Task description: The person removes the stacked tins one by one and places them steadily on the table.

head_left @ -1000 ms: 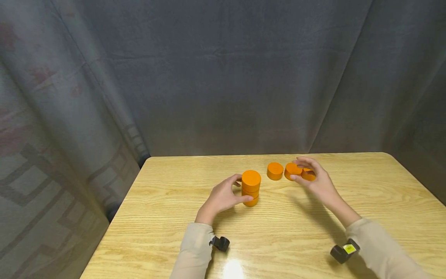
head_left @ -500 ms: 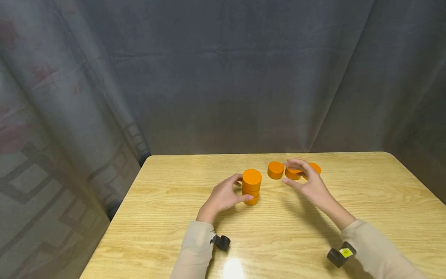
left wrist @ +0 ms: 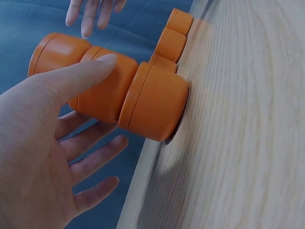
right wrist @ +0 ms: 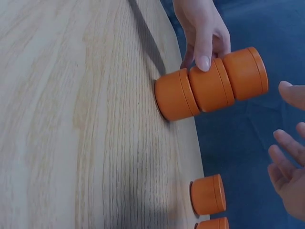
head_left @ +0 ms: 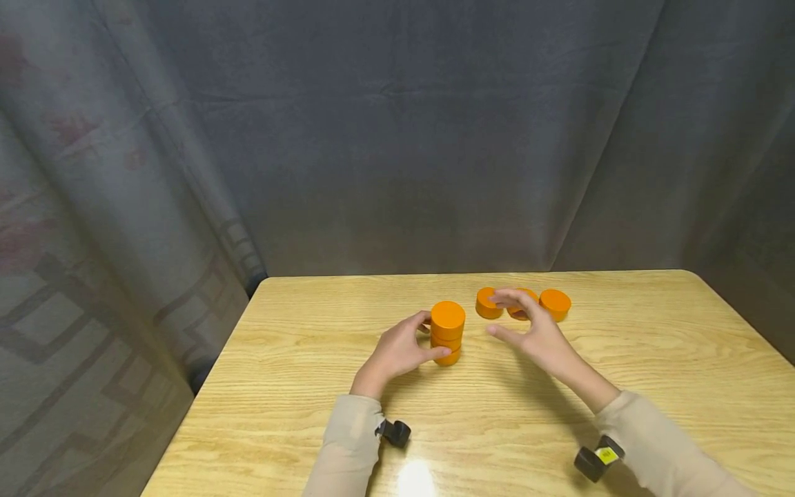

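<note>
Three orange round lidded jars stand in an upright stack (head_left: pixel 447 321) near the middle of the table. My left hand (head_left: pixel 400 348) holds it from the left, thumb against the middle jar (right wrist: pixel 210 86) and fingers round the far side. The bottom jar (left wrist: pixel 155 102) rests on the table. My right hand (head_left: pixel 540 338) hovers to the right of the stack, apart from it, thumb and fingers spread with nothing between them. Behind it three more orange jars stand in a row; the right one (head_left: pixel 555 304) shows plainly, while my fingers partly cover the other two.
The light wooden table (head_left: pixel 279 386) ends at a back edge just behind the row of jars. A dark grey curtain (head_left: pixel 404 172) hangs behind it, and a patterned one (head_left: pixel 93 276) hangs at the left. Each wrist wears a small black camera (head_left: pixel 394 433).
My right hand has moved left, from over the right jars of the row toward the stack, uncovering the rightmost jar. My left hand and the stack have stayed in place.
</note>
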